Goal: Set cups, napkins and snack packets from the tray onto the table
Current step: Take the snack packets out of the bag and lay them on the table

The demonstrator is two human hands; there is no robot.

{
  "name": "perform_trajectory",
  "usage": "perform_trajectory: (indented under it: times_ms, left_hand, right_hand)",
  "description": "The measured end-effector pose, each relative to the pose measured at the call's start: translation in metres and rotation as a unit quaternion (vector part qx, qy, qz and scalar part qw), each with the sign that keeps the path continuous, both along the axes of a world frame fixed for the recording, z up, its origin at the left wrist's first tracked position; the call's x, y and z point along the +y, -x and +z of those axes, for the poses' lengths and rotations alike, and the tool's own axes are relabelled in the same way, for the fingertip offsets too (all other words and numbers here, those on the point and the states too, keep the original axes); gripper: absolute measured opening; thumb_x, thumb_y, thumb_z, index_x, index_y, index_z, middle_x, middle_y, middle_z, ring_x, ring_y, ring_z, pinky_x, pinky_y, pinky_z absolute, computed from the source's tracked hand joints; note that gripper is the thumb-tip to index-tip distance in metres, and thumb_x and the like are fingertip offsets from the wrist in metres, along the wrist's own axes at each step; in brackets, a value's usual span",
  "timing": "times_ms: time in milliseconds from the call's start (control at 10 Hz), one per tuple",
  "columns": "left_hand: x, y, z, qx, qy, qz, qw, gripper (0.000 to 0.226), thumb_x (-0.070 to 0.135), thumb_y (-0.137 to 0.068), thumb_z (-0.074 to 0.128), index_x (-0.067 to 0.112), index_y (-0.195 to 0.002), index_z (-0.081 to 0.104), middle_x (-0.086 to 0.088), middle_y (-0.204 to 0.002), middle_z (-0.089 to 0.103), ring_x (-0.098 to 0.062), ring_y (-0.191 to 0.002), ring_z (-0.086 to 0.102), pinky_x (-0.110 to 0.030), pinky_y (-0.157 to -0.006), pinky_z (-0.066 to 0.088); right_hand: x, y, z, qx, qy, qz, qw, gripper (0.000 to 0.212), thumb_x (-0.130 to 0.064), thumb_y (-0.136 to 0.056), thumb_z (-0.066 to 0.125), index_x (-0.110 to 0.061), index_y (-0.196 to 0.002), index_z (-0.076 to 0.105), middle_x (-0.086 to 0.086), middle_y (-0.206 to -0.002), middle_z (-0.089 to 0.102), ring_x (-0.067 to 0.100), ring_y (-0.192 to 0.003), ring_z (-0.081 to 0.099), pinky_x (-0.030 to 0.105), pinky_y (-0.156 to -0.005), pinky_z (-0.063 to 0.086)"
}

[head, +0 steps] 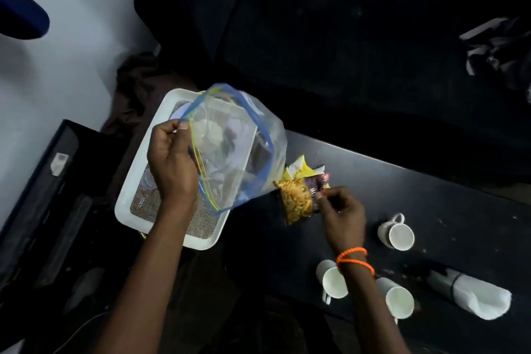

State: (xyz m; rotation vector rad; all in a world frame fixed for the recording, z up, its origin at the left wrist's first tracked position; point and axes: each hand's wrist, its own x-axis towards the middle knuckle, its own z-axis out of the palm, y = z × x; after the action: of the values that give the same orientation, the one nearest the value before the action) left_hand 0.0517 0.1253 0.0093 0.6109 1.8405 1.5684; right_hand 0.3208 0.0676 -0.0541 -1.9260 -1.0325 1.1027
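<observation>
My left hand point(169, 161) grips the rim of a clear zip bag point(230, 146) with a blue and yellow seal, held open above the white tray point(135, 181). Some unclear items lie inside the bag. My right hand point(340, 211) pinches a snack packet point(297, 201) showing yellow snacks, low over the dark table point(445, 204). A yellow packet point(300, 171) lies just behind it. Three white cups stand on the table: one point(398, 234) to the right, two point(333, 282) point(398, 300) near my right wrist. White napkins point(479, 300) lie rolled at the right.
The tray has a woven mat and holds a clear glass point(148, 181) partly hidden by my left hand. A dark cloth point(140, 86) lies behind the tray. A dark sofa point(344, 23) runs behind the table, with black-and-white fabric point(494, 46) on it.
</observation>
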Motion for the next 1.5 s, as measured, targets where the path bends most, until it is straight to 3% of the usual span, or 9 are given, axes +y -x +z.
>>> perform_trajectory:
  times_ms: [400,600,700,800,1000,1100,1200,1300,1500]
  left_hand:
    - [0.012,-0.042,0.021,-0.175,-0.001,-0.028,0.984,0.01,0.012,-0.103,0.058,0.011,-0.1,0.067,0.002,-0.085,0.068,-0.01,-0.079,0.066,-0.026,-0.077,0.056]
    - [0.003,-0.104,0.021,-0.463,0.13,-0.211,0.851,0.019,0.021,-0.101,0.056,0.017,-0.083,0.062,0.006,-0.056,0.053,-0.003,-0.038,0.049,-0.014,-0.036,0.042]
    - [0.0,-0.139,0.01,-0.416,0.265,-0.274,0.826,0.031,0.012,-0.105,0.047,0.012,-0.076,0.057,0.007,-0.043,0.055,-0.003,-0.032,0.049,-0.015,-0.035,0.04]
    - [0.005,-0.163,0.008,-0.245,0.282,-0.35,0.859,0.037,0.008,-0.107,0.041,0.015,-0.075,0.057,0.011,-0.043,0.063,-0.008,-0.049,0.064,-0.012,-0.046,0.049]
    - [0.036,-0.155,-0.01,-0.018,0.17,-0.313,0.934,0.038,0.05,-0.083,0.067,0.031,-0.116,0.071,0.004,-0.116,0.073,-0.015,-0.105,0.069,-0.035,-0.088,0.056]
    - [0.05,-0.154,-0.02,-0.151,0.242,-0.474,0.833,0.077,0.066,-0.076,0.075,0.04,-0.145,0.05,0.006,-0.143,0.061,-0.02,-0.128,0.062,-0.049,-0.103,0.054]
    - [0.053,-0.162,-0.028,-0.178,0.219,-0.553,0.784,0.05,0.034,-0.08,0.086,0.041,-0.126,0.068,0.003,-0.127,0.074,-0.023,-0.115,0.072,-0.038,-0.078,0.063]
    - [0.055,-0.183,-0.036,-0.111,0.18,-0.463,0.861,0.043,-0.007,-0.081,0.074,0.02,-0.114,0.074,-0.008,-0.108,0.078,-0.023,-0.093,0.074,-0.039,-0.071,0.063]
    - [0.051,-0.245,-0.035,0.06,0.082,-0.399,0.911,0.034,-0.008,-0.076,0.072,0.025,-0.079,0.079,-0.001,-0.095,0.077,-0.006,-0.085,0.069,-0.022,-0.081,0.053]
  right_hand:
    - [-0.006,0.014,-0.006,-0.123,-0.058,-0.058,0.989,0.052,-0.04,-0.078,0.082,-0.02,-0.124,0.067,-0.004,-0.121,0.07,0.014,-0.113,0.063,0.045,-0.103,0.049]
    - [0.013,-0.002,0.014,0.211,0.022,0.089,0.973,0.043,-0.01,-0.101,0.049,-0.013,-0.143,0.043,-0.004,-0.118,0.073,0.007,-0.102,0.073,0.024,-0.077,0.06]
    - [0.03,-0.008,0.012,0.449,0.051,0.089,0.887,0.054,0.001,-0.086,0.07,-0.01,-0.135,0.049,0.006,-0.106,0.072,0.016,-0.089,0.074,0.03,-0.074,0.061]
    - [0.036,-0.035,0.026,0.488,0.015,0.07,0.87,0.059,0.009,-0.074,0.078,-0.013,-0.126,0.06,0.01,-0.108,0.072,0.022,-0.093,0.073,0.033,-0.08,0.06]
    - [0.053,-0.069,0.037,0.33,0.007,-0.023,0.944,0.034,0.022,-0.085,0.058,-0.008,-0.078,0.073,0.002,-0.075,0.076,0.017,-0.069,0.071,0.027,-0.062,0.059]
    - [0.067,-0.067,0.045,0.278,0.011,0.074,0.958,0.033,0.014,-0.092,0.056,-0.012,-0.077,0.07,-0.005,-0.068,0.074,0.003,-0.065,0.069,0.022,-0.067,0.056]
    - [0.082,-0.069,0.039,0.142,0.027,0.102,0.984,0.035,0.017,-0.081,0.064,-0.015,-0.071,0.073,-0.004,-0.069,0.074,0.009,-0.066,0.068,0.032,-0.071,0.057]
    - [0.077,-0.091,0.038,0.072,0.023,-0.014,0.997,0.027,0.01,-0.076,0.071,-0.013,-0.088,0.078,0.004,-0.091,0.077,0.025,-0.083,0.072,0.038,-0.081,0.06]
    - [0.041,-0.141,0.063,0.403,0.051,-0.064,0.912,0.042,-0.045,-0.09,0.068,-0.027,-0.127,0.061,0.017,-0.134,0.062,0.034,-0.117,0.062,0.06,-0.099,0.048]
